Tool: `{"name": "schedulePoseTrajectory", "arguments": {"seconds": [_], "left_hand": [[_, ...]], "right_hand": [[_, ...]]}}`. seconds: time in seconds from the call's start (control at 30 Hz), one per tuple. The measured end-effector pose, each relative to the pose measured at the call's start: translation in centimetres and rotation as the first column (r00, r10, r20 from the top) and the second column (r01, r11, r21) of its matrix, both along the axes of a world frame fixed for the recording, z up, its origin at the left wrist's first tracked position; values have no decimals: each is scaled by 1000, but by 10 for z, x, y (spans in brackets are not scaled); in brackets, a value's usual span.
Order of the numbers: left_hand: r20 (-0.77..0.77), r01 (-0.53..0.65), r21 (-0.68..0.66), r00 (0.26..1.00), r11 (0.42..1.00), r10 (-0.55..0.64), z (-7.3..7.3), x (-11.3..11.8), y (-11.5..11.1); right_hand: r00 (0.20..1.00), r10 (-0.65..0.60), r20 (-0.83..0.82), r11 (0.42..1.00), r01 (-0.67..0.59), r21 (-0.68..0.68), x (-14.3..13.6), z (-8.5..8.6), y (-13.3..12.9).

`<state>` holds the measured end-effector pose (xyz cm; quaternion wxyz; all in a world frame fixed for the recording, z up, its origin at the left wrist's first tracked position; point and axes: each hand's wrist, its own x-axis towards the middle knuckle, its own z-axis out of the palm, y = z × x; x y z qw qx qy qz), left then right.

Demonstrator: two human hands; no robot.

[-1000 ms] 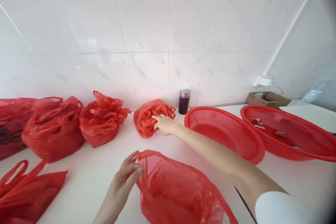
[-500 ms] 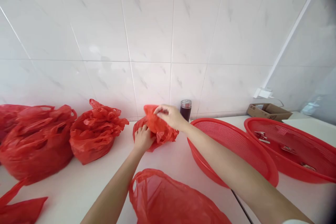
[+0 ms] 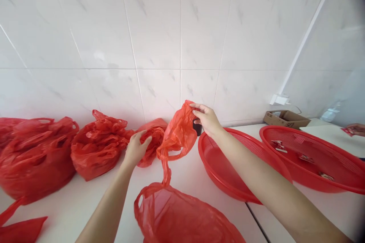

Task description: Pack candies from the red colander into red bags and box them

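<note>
Lifted off the table, a crumpled red plastic bag [image 3: 179, 133] hangs from my right hand [image 3: 208, 119], pinched between thumb and fingers. Its handle loops dangle toward an opened red plastic bag [image 3: 188, 216] at the front of the table. My left hand [image 3: 136, 147] has its thumb and fingers apart. It is beside a bundle of red plastic bags [image 3: 152, 142] against the wall; whether it touches them I cannot tell. Left of it sits a full red plastic bag [image 3: 98, 150].
Two red plastic baskets [image 3: 225, 182] stand right, the farther with several small packets. Behind are a dark jar [image 3: 196, 128], a cardboard box [image 3: 286, 119] and a clear bottle [image 3: 332, 111]. Another person's hand [image 3: 358, 129] holds a small red packet. A bulky red bag [image 3: 37, 163] sits left.
My right hand has pulled a red bag up and right from the bundle. My left hand has let go and moved left. Another person's hand has appeared at the far right.
</note>
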<state>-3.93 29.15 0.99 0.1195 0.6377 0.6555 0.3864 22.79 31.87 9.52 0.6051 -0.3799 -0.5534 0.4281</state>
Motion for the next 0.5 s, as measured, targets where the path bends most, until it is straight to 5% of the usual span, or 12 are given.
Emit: {"name": "schedulePoseTrajectory", "arguments": {"seconds": [0.1,0.2,0.33,0.5], "left_hand": [[145,128,84,980,988,-139,9,21,-37],[422,291,59,860,955,-288,3,45,-55],[634,346,-20,730,938,-256,-7,51,-55],[753,351,-16,620,936,-219,-1,34,-57]], "right_hand": [[1000,19,22,999,-19,-27,-6,-10,-6],[997,40,62,999,-38,-34,-15,-15,-11],[986,-42,161,999,43,-5,-5,-18,-6],[909,-282,308,959,268,90,30,-23,-10]]}}
